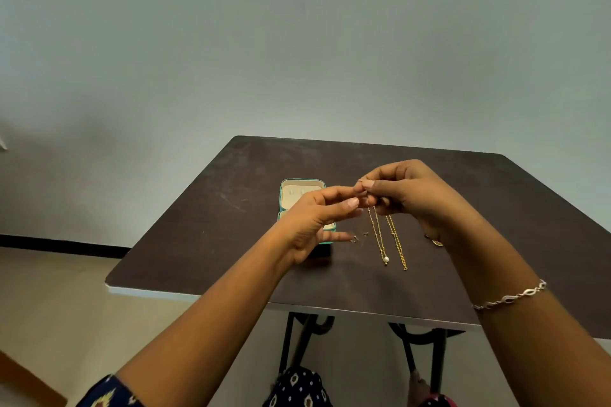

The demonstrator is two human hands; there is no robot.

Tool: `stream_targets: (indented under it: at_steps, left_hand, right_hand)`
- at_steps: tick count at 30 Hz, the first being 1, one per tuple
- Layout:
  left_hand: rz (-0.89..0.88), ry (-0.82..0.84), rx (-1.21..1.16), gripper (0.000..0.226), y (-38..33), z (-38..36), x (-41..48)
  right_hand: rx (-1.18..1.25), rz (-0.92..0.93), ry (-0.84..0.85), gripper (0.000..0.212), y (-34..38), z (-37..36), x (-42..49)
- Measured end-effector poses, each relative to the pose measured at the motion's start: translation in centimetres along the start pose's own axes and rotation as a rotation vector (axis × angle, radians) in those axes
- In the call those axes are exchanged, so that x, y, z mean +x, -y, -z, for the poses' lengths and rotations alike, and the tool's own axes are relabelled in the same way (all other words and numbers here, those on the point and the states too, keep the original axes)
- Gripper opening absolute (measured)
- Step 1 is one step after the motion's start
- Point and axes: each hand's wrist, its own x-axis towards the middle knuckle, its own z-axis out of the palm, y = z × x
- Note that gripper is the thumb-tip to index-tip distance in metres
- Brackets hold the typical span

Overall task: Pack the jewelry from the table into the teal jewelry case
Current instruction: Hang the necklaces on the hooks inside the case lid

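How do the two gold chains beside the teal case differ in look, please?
The left chain is thin, dotted with small beads, and ends in a white pearl; the right chain looks thicker and ends in a small gold pendant. Both are gold and run side by side.

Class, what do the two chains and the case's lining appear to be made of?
Chains: probably gold-toned metal, judging by the thin yellow glinting links; one ends in a white pearl-like bead. Case lining: probably matte cream fabric; whether velvet or suede is unclear.
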Motion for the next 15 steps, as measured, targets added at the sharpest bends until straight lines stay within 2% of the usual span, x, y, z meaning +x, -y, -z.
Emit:
stream_targets:
  at_steps: [3,7,15]
  left_hand:
    - [-0.013,-0.001,0.018,0.023,0.1,0.0,0.1]
    - [-0.015,-0.056,0.068,0.008,0.0,0.4,0.1]
    - [-0.037,-0.141,0.031,0.011,0.0,1.4,0.5]
  right_hand:
    - [-0.041,-0.003,0.034,0.019,0.2,-0.2,0.0]
    - [-0.091,0.001,0.042,0.019,0.2,-0.1,0.1]
    - [-0.138,-0.042,0.054,0.018,-0.3,0.8,0.0]
